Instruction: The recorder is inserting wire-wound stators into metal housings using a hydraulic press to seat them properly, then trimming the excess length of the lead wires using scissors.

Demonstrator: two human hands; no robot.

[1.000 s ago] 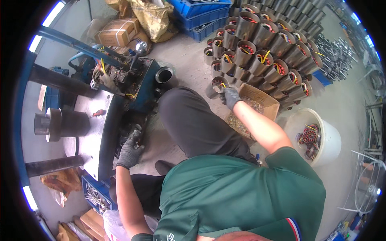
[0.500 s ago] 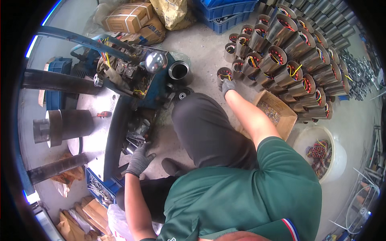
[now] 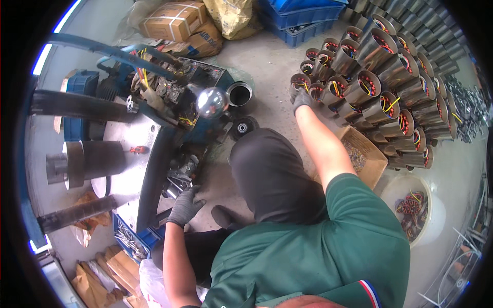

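Note:
My right hand (image 3: pixel 302 98), in a grey glove, reaches far forward. Its fingers are against the near side of a metal cylinder (image 3: pixel 299 78) with wire windings and a yellow lead inside, and appear closed on it; some fingertips are hidden. That cylinder stands at the near left corner of a cluster of similar metal cylinders (image 3: pixel 354 92) with red and yellow wires showing. My gloved left hand (image 3: pixel 186 206) hangs beside the press table (image 3: pixel 128 169), near some loose metal parts (image 3: pixel 179 179). Its fingers are apart with nothing visible in them.
A cardboard box (image 3: pixel 377 167) of small parts and a white bucket (image 3: pixel 429 226) with wire coils sit at my right. An open dark cylinder (image 3: pixel 240 94) and a round part with a bearing (image 3: pixel 242 127) stand ahead. Blue crates (image 3: pixel 298 18) lie at the back.
My right hand has moved farther forward with the metal cylinder, bringing it closer to the cluster. The view has shifted slightly. My left hand stays near the press table.

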